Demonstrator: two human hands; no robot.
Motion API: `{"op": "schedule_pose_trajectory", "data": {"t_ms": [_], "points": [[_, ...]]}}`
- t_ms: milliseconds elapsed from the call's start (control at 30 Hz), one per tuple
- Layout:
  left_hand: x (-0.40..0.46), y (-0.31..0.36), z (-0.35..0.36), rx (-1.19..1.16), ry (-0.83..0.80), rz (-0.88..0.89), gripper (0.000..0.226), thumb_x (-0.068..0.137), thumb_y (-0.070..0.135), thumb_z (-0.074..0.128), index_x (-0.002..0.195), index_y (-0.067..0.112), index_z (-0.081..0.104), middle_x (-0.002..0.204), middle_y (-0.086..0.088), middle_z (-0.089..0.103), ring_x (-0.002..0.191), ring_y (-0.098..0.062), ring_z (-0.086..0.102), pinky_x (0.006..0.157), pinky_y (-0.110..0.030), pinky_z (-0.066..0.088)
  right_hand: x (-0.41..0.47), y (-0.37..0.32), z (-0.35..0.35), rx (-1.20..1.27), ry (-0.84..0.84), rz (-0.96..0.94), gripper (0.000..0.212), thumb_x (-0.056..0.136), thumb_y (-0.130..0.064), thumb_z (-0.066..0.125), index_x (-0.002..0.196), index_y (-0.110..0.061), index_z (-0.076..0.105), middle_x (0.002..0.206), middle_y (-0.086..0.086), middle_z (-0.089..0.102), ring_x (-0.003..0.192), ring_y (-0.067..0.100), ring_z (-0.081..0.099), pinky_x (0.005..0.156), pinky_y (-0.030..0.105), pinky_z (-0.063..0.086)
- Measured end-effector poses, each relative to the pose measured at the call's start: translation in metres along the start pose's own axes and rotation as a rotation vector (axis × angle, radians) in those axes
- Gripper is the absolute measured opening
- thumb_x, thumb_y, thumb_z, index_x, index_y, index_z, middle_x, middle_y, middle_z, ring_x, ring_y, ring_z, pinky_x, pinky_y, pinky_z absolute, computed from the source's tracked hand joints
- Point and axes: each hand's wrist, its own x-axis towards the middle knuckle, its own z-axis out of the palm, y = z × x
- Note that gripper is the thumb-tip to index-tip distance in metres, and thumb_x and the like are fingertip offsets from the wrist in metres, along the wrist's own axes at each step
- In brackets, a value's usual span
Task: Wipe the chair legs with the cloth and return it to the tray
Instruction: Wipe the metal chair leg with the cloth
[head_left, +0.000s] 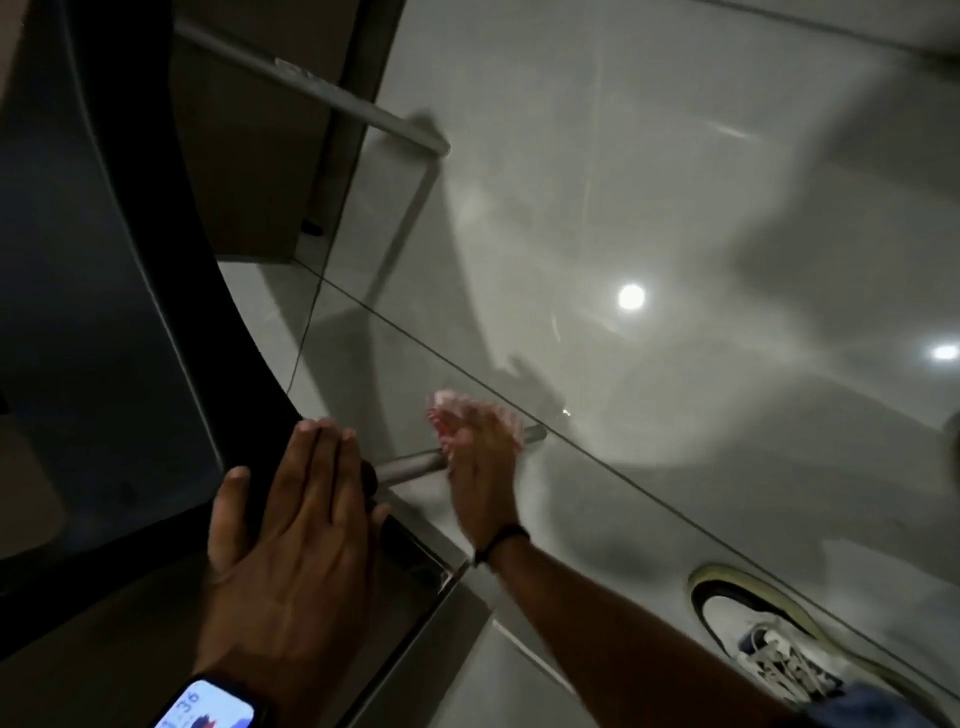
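I look down past the dark chair seat at the floor. A grey metal chair leg slants down to the tiles near the middle of the view. My right hand is wrapped around this leg near its foot, shut on a red-and-white cloth that pokes out above the fingers. My left hand lies flat with fingers together on the edge of the seat, holding nothing. A second chair leg runs across the upper part of the view. No tray is visible.
Glossy light grey floor tiles reflect ceiling lights. My white shoe stands on the floor at lower right. A smartwatch is on my left wrist. A brown panel stands behind the chair at upper left.
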Motion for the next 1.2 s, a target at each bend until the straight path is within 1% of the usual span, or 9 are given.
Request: {"op": "schedule_pose_trajectory", "data": {"t_ms": [200, 333, 433, 567, 767, 900, 1033, 1133, 1200], "points": [[0.007, 0.005, 0.018, 0.019, -0.02, -0.015, 0.067, 0.102, 0.042, 0.028, 0.153, -0.001, 0.034, 0.164, -0.018, 0.032, 0.155, -0.03, 0.021, 0.116, -0.067, 0.023, 0.025, 0.102, -0.012, 0.13, -0.015, 0.451, 0.063, 0.105, -0.075, 0.034, 0.137, -0.032, 0.067, 0.134, -0.002, 0.066, 0.125, 0.015, 0.058, 0.114, 0.038, 0.042], [0.003, 0.011, 0.014, 0.073, 0.014, -0.039, 0.067, 0.1, 0.039, 0.032, 0.153, -0.003, 0.034, 0.162, -0.02, 0.034, 0.154, -0.031, 0.024, 0.119, -0.065, 0.018, -0.019, 0.005, -0.011, 0.42, -0.024, 0.305, 0.047, 0.104, -0.057, 0.039, 0.141, -0.042, 0.064, 0.145, 0.019, 0.067, 0.115, 0.024, 0.066, 0.098, 0.043, 0.058], [0.0, 0.013, 0.005, 0.106, 0.038, -0.02, 0.066, 0.099, 0.035, 0.034, 0.151, -0.005, 0.037, 0.159, -0.023, 0.038, 0.152, -0.033, 0.028, 0.122, -0.06, 0.016, -0.051, -0.045, 0.004, 0.273, -0.102, 0.094, 0.048, 0.116, -0.041, 0.03, 0.155, -0.068, 0.037, 0.172, -0.02, 0.043, 0.162, 0.019, 0.04, 0.135, 0.06, 0.031], [-0.003, 0.011, -0.002, 0.151, 0.046, 0.02, 0.067, 0.099, 0.034, 0.026, 0.15, -0.006, 0.036, 0.158, -0.026, 0.037, 0.153, -0.036, 0.025, 0.124, -0.054, 0.014, -0.054, -0.087, 0.008, 0.127, -0.133, -0.175, 0.056, 0.117, -0.032, 0.027, 0.157, -0.071, 0.023, 0.159, -0.058, 0.024, 0.158, -0.014, 0.025, 0.138, 0.049, 0.024], [0.002, 0.006, 0.009, 0.192, 0.094, 0.039, 0.065, 0.095, 0.026, 0.038, 0.152, -0.007, 0.033, 0.159, -0.026, 0.037, 0.152, -0.037, 0.026, 0.123, -0.053, 0.018, -0.027, -0.013, 0.024, 0.126, -0.024, -0.174, 0.056, 0.119, -0.046, 0.019, 0.164, -0.03, 0.048, 0.171, 0.001, 0.05, 0.16, 0.028, 0.046, 0.131, 0.065, 0.033], [0.004, 0.004, 0.022, 0.173, 0.148, 0.055, 0.059, 0.101, 0.025, 0.039, 0.152, -0.004, 0.034, 0.159, -0.022, 0.04, 0.152, -0.034, 0.029, 0.118, -0.052, 0.024, -0.001, 0.053, 0.009, 0.408, 0.207, 0.174, 0.045, 0.107, -0.052, 0.039, 0.14, -0.043, 0.068, 0.133, 0.004, 0.068, 0.1, 0.027, 0.068, 0.079, 0.039, 0.06], [0.009, 0.006, 0.033, 0.079, 0.198, 0.02, 0.06, 0.1, 0.025, 0.037, 0.154, 0.001, 0.032, 0.161, -0.017, 0.038, 0.153, -0.03, 0.027, 0.116, -0.057, 0.027, 0.019, 0.091, 0.007, 0.516, 0.275, 0.521, 0.059, 0.093, -0.066, 0.043, 0.147, -0.047, 0.058, 0.154, 0.006, 0.054, 0.125, 0.022, 0.054, 0.114, 0.05, 0.055], [0.01, 0.011, 0.034, 0.088, 0.196, 0.004, 0.058, 0.101, 0.026, 0.036, 0.154, 0.001, 0.034, 0.158, -0.018, 0.043, 0.15, -0.032, 0.034, 0.119, -0.055, 0.016, -0.002, 0.061, 0.012, 0.495, 0.23, 0.403, 0.077, 0.092, -0.064, 0.041, 0.154, -0.022, 0.055, 0.137, 0.018, 0.056, 0.108, 0.021, 0.055, 0.091, 0.029, 0.058], [0.01, 0.013, 0.03, 0.109, 0.162, -0.022, 0.06, 0.099, 0.023, 0.039, 0.154, 0.001, 0.033, 0.158, -0.017, 0.043, 0.15, -0.031, 0.034, 0.12, -0.053, 0.008, -0.028, 0.021, 0.017, 0.407, 0.133, 0.216, 0.068, 0.104, -0.059, 0.036, 0.16, -0.023, 0.049, 0.153, 0.02, 0.055, 0.129, 0.025, 0.059, 0.108, 0.039, 0.057]]}}
